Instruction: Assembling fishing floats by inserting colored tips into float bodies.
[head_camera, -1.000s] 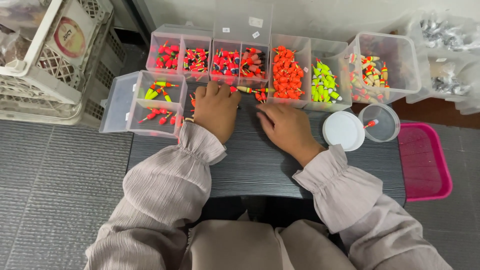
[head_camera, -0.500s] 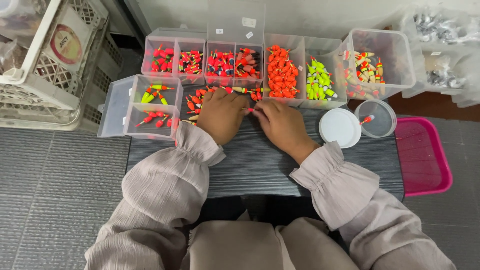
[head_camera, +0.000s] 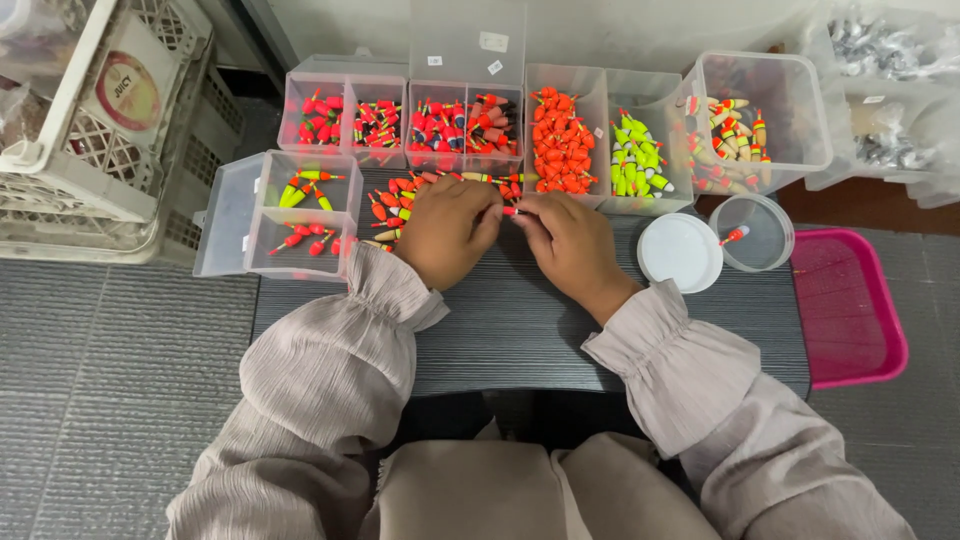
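Head view | dark wood-grain table (head_camera: 520, 330) | grey ribbed floor (head_camera: 110, 380) | white crate (head_camera: 80, 130)

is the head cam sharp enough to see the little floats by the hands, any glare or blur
Head view: even, soft light; the floats beside the left hand and right hand are sharp. Faint sheen on the clear boxes, no strong glare. Frame edges bend slightly; the bags at top right look washed out.
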